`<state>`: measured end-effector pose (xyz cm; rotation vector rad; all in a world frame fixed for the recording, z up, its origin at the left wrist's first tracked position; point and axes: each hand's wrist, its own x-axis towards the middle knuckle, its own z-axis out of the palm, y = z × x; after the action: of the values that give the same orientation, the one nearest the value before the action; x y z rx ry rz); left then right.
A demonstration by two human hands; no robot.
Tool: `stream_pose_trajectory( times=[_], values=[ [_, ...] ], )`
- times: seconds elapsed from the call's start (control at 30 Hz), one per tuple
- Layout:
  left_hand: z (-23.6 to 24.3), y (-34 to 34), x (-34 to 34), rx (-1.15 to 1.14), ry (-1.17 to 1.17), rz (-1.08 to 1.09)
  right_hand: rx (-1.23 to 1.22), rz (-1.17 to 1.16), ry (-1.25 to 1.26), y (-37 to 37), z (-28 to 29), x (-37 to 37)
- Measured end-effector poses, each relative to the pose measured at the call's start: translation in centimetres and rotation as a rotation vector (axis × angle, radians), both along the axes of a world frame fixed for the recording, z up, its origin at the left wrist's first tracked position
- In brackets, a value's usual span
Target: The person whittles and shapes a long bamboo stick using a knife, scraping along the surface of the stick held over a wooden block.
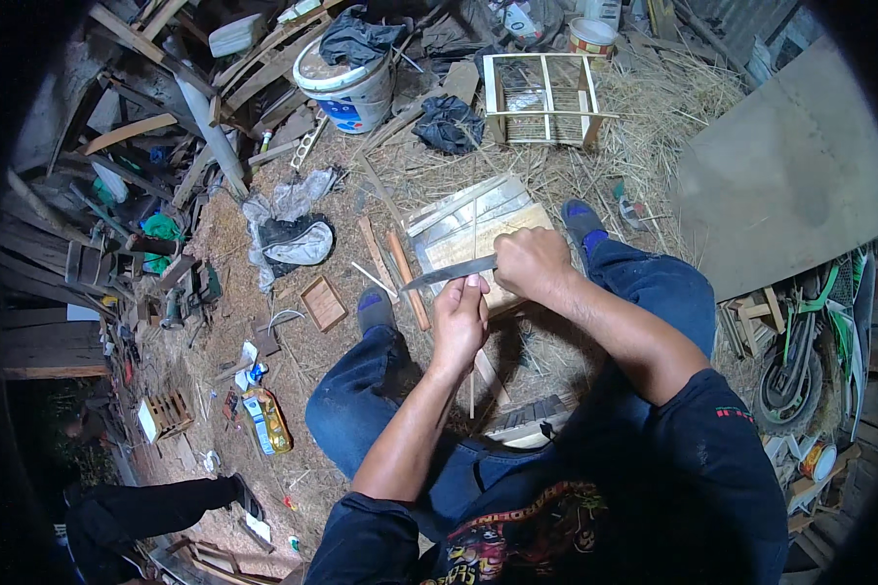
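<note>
My right hand (534, 263) is closed around the handle of a knife (451, 273), its blade pointing left. Below the blade, my left hand (460, 320) grips a thin, pale wooden stick (472, 390), its thumb close to the knife's edge. The stick runs lengthwise under or against the blade; the exact contact is too small to tell. Beneath both hands lies a light wooden board (517, 226), between my legs. A reddish-brown wooden rod (407, 279) rests on the ground just left of the board.
Beyond the board stands a slatted wooden frame (546, 139), left of it a white bucket (346, 93). A small wooden tray (323, 303) and a yellow bottle (266, 421) lie to the left. A large flat sheet (790, 175) leans at right. Another person's leg (166, 507) shows lower left.
</note>
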<state>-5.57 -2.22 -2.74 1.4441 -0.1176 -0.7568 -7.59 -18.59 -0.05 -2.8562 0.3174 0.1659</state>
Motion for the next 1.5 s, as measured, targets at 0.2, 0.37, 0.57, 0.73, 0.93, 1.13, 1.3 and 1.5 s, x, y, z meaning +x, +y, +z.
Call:
stream_pose_trajectory(
  times=[0.2,0.37,0.57,0.73,0.93,1.13,1.3,1.5],
  values=[
    [0.4,-0.2,0.6,0.034,0.114,-0.016,-0.047,-0.097,0.128,-1.5,-1.2,0.8],
    [1.0,1.7,-0.2,0.045,0.142,-0.076,-0.057,-0.411,0.008,-10.0,-1.4,1.5],
    [1.4,1.6,0.5,0.059,0.04,-0.045,0.026,-0.12,-0.053,-1.5,-0.2,-0.2],
    [0.2,1.6,0.4,0.072,-0.041,-0.053,0.055,0.059,-0.055,1.7,0.6,-0.7],
    [-0.4,1.5,0.5,0.002,-0.073,-0.065,0.054,0.075,-0.056,1.4,0.7,-0.7],
    [1.0,0.9,0.6,-0.062,0.043,-0.067,0.064,0.054,-0.122,0.5,0.5,-0.8],
    [0.6,0.7,0.2,-0.145,0.027,-0.02,0.062,0.034,-0.122,0.6,0.7,-0.9],
    [0.2,0.2,-0.5,-0.243,0.11,0.041,0.068,0.04,-0.145,0.7,1.1,-0.8]
  ],
)
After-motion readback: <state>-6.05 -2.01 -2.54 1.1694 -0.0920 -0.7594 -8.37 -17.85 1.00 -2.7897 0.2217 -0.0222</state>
